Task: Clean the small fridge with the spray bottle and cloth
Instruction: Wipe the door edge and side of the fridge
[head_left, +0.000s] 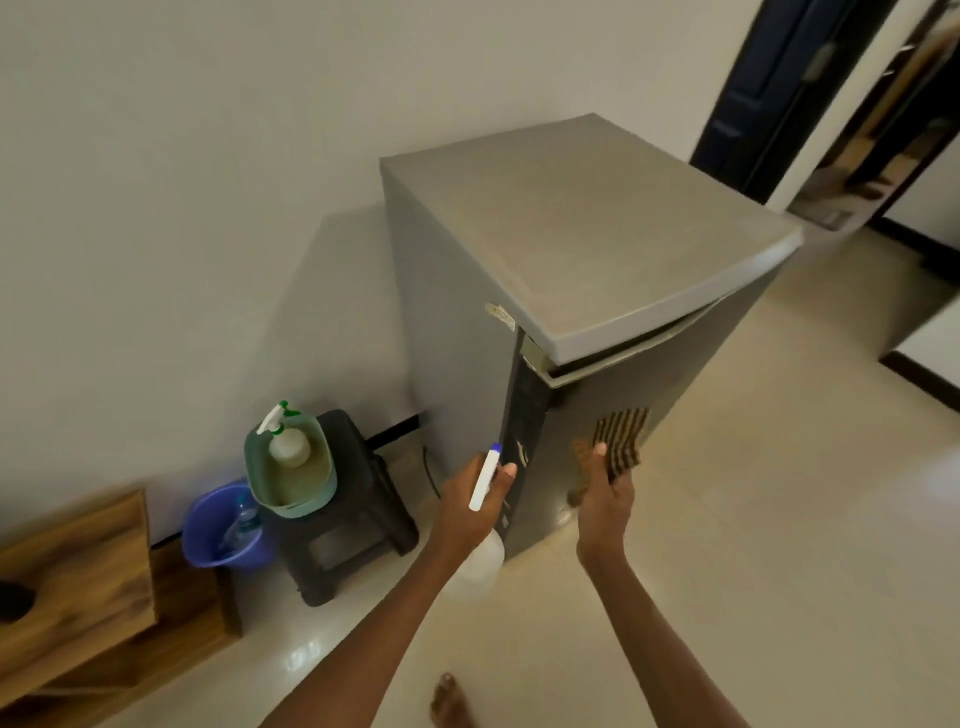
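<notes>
The small grey fridge (582, 239) stands against the wall, its top lid slightly raised at the near edge. My left hand (470, 506) grips a white spray bottle (483, 564) with a blue-tipped nozzle, held close to the fridge's near corner. My right hand (605, 496) holds a brown and yellow striped cloth (618, 441) against the fridge's lower front side.
A dark plastic stool (353, 525) left of the fridge carries a green tub (306, 493) with a pump bottle (288, 441) in it. A blue bucket (213, 530) and a wooden piece of furniture (88, 587) lie further left. A doorway (831, 104) opens at the right. My bare foot (449, 701) is on the tiled floor.
</notes>
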